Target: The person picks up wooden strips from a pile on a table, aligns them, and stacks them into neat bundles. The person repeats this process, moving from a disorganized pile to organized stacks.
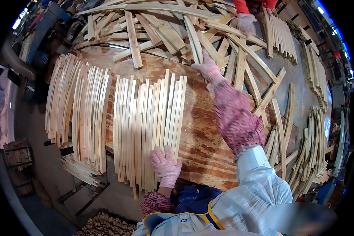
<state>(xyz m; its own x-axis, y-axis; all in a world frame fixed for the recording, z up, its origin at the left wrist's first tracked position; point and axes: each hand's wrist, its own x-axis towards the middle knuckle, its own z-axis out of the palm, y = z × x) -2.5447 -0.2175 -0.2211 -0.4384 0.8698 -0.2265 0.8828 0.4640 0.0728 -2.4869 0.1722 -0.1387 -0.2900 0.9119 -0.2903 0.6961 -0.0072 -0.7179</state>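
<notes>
The worktable (208, 145) fills most of my view — a worn reddish-brown board, bare in a patch in front of me. Across its far side lies a loose heap of curved wooden slats (173, 27), crossing each other at all angles. Another person's gloved hand (246, 21) rests on that heap at the far edge, below a red sleeve.

To my left a sorted row of slats (80, 114) lies side by side, overhanging the table's near edge. Just beside it, in the middle, is the neat batch of slats (149, 129) I am working on, laid parallel and running away from me.

Smaller stacks stand along the right rim, curved ones (312, 153) near me and straighter ones (281, 37) farther off.

My left hand (165, 167), in a pink knit glove, lies flat with fingers spread on the near ends of the middle batch — pressing, not gripping. My right hand (208, 70) is stretched out to the heap, fingers laid on a pale slat (194, 43) there; whether they are closed around it I cannot tell.
</notes>
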